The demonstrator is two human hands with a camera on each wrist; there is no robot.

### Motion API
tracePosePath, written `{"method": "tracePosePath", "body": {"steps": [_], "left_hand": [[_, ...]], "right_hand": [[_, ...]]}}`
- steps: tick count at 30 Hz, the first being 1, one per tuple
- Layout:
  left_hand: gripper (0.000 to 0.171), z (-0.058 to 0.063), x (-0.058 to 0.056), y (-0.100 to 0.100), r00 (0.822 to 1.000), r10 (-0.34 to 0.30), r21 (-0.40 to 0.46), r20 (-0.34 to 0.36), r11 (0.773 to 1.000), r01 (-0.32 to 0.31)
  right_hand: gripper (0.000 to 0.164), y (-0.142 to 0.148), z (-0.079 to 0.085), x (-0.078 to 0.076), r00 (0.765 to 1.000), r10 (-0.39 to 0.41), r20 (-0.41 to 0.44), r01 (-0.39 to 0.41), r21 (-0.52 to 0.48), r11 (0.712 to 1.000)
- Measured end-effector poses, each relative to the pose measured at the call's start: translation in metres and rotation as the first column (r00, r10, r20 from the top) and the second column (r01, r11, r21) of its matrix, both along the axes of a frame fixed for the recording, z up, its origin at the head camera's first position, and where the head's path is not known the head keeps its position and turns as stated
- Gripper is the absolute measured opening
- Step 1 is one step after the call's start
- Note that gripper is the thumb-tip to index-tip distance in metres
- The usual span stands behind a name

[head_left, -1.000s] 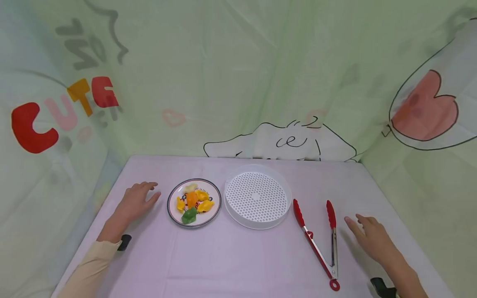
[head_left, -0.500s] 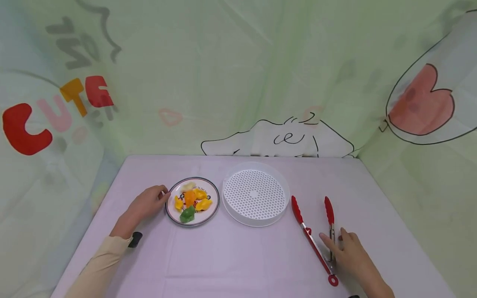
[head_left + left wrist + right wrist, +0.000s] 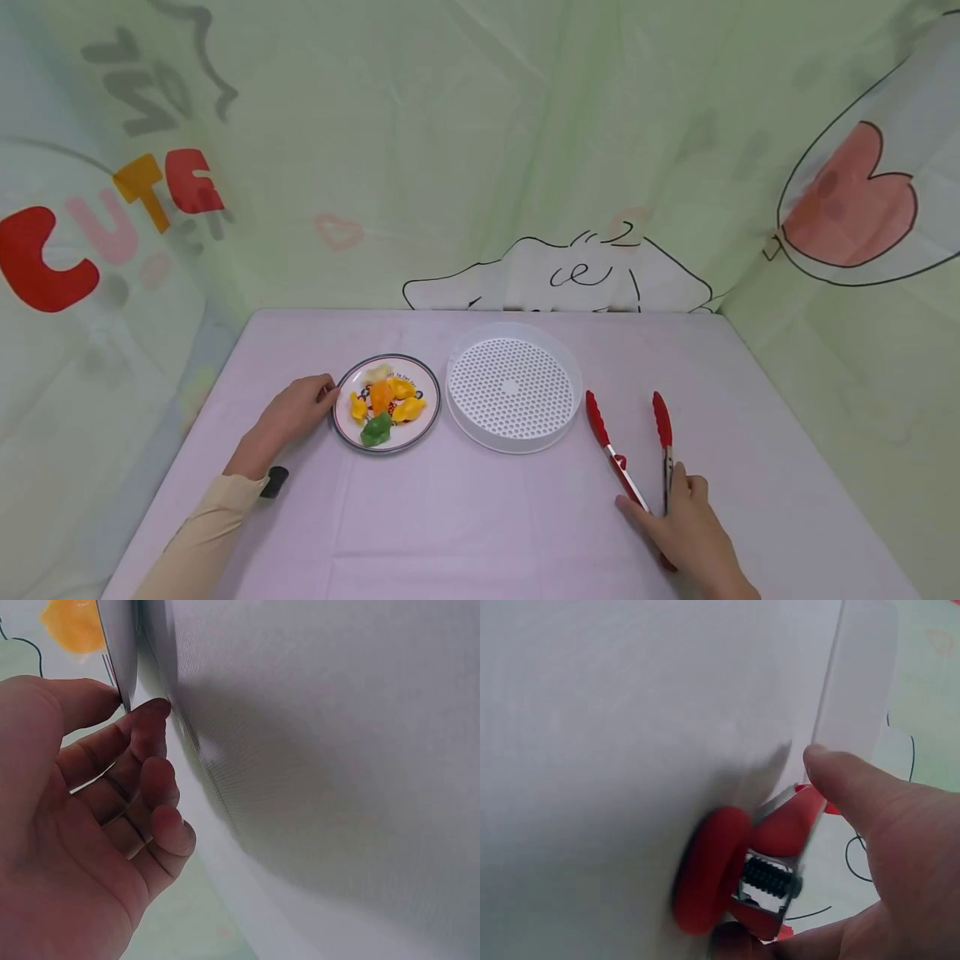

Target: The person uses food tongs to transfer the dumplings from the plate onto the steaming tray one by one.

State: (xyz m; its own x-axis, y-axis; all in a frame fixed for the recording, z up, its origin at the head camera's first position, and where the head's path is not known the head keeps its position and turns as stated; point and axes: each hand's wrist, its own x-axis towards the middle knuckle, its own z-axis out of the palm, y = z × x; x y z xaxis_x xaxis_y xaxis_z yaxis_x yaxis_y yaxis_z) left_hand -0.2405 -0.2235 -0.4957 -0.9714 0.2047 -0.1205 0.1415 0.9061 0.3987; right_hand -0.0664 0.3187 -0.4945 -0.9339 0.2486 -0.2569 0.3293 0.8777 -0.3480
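My left hand [image 3: 296, 408] pinches the left rim of a round plate [image 3: 411, 430], thumb above and fingertips beneath in the left wrist view. Several yellow, orange, green and whitish dumpling-like pieces [image 3: 381, 397] lie on the plate. On the right, my right hand [image 3: 690, 533] holds a pair of red-and-metal tongs [image 3: 597, 417] near their hinge end. Its thumb lies by one arm and its fingers by the other, with the red tips spread wide apart. The hand hides the hinge in the head view; the right wrist view shows the spring [image 3: 766, 877] and red end ring [image 3: 712, 874].
Between plate and tongs sits a white round steamer tray [image 3: 513, 446] with many small holes. Everything lies on a pale tablecloth [image 3: 450, 517]. Printed light green curtains [image 3: 390, 150] stand behind and at both sides of the table.
My left hand has moved right from beside the plate and taken its rim. My right hand has come left and down onto the tongs and closed its fingers round them.
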Motion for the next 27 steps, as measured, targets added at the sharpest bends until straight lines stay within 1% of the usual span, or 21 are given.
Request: {"method": "tracePosePath", "body": {"steps": [3, 7, 12, 17, 20, 24, 26, 27], "left_hand": [[0.023, -0.002, 0.000, 0.000, 1.000, 0.003, 0.000, 0.002, 1.000, -0.003], [0.022, -0.002, -0.001, 0.000, 1.000, 0.002, 0.002, -0.004, 1.000, -0.002], [0.021, -0.003, -0.001, -0.001, 1.000, -0.004, 0.009, -0.007, 1.000, 0.004], [0.022, -0.003, -0.002, -0.001, 1.000, -0.010, 0.012, -0.001, 1.000, 0.010], [0.022, -0.003, -0.003, -0.001, 1.000, 0.001, 0.009, 0.008, 1.000, -0.002], [0.022, -0.001, -0.002, 0.001, 1.000, 0.010, 0.006, 0.021, 1.000, -0.010], [0.022, -0.001, -0.002, 0.001, 1.000, 0.012, 0.006, 0.027, 1.000, -0.013], [0.022, -0.001, -0.002, 0.001, 0.999, 0.014, 0.006, 0.031, 1.000, -0.014]], "right_hand": [[0.126, -0.003, 0.001, -0.001, 1.000, -0.012, -0.007, 0.012, 0.021, 1.000], [0.114, -0.006, 0.003, -0.002, 0.999, -0.027, -0.021, 0.028, 0.033, 0.999], [0.105, -0.004, 0.007, -0.004, 0.999, -0.036, -0.014, 0.036, -0.005, 0.999], [0.104, 0.006, 0.010, -0.008, 0.998, -0.061, -0.013, 0.061, -0.023, 0.998], [0.096, 0.013, 0.010, -0.008, 0.998, -0.057, -0.020, 0.056, -0.041, 0.998], [0.077, 0.021, 0.011, -0.008, 0.999, -0.041, -0.036, 0.038, -0.071, 0.997], [0.075, 0.023, 0.011, -0.009, 0.999, -0.038, -0.032, 0.036, -0.075, 0.997], [0.077, 0.024, 0.011, -0.009, 0.999, -0.039, -0.020, 0.037, -0.074, 0.997]]}}
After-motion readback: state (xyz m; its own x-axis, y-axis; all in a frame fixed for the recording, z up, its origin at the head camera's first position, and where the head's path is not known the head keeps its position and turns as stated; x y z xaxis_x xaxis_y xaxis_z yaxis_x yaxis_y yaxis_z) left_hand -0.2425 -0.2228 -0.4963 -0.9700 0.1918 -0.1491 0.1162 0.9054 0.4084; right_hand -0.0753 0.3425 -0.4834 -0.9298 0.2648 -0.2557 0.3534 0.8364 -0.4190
